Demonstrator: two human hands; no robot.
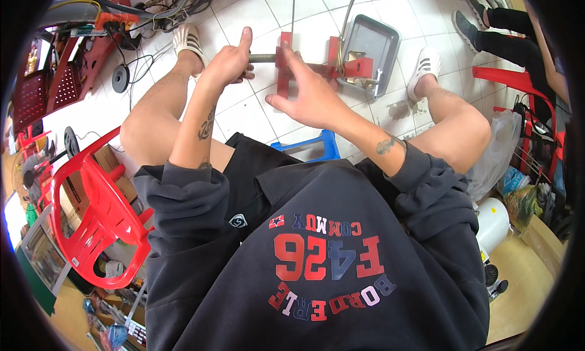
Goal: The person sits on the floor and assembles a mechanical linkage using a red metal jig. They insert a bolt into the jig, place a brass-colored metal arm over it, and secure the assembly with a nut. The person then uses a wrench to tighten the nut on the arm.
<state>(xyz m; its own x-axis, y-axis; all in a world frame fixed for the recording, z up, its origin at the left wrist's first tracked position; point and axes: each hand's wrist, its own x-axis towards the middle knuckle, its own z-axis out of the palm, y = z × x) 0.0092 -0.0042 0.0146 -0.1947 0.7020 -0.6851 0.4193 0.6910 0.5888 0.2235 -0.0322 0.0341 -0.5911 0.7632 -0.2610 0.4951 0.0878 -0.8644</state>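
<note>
Some floor room up top left, tray edge crowding the right, clamp just past the splayed right grip, screw by the left grip, can't tell if held.

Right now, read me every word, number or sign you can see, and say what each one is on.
I won't copy out wording, only say where it stands.
Dark sweatshirt: large red, blue and white letters and numbers, legible.
Dark shorts: small pale emblem, too small to read.
Red metal block: small dark mark, too small to read.
White tank: yellow label, too small to read.
</note>
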